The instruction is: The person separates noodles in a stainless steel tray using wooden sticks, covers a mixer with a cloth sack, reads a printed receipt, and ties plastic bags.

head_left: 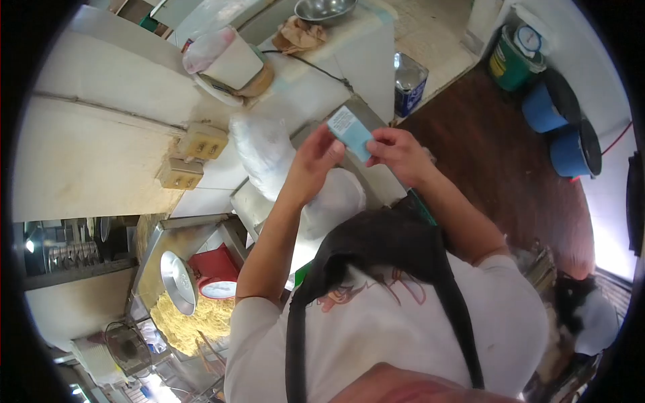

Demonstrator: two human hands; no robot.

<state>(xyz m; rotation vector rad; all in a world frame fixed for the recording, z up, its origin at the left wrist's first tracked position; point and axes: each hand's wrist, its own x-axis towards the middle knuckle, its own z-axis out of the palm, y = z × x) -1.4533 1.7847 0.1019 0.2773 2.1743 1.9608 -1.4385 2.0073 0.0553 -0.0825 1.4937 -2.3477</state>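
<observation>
The fingers of the left hand (316, 160) and right hand (399, 153) pinch one small, pale-blue rectangular packet (352, 133) between them, ahead of one black apron (376, 235). Farther right stand two round blue buckets (539, 114) and one green bucket (508, 68); left, one red scale (213, 266).

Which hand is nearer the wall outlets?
Left. The left hand holds the light-blue box on the side toward the wall outlets; the right hand is at the box's other side, farther from them.
</observation>
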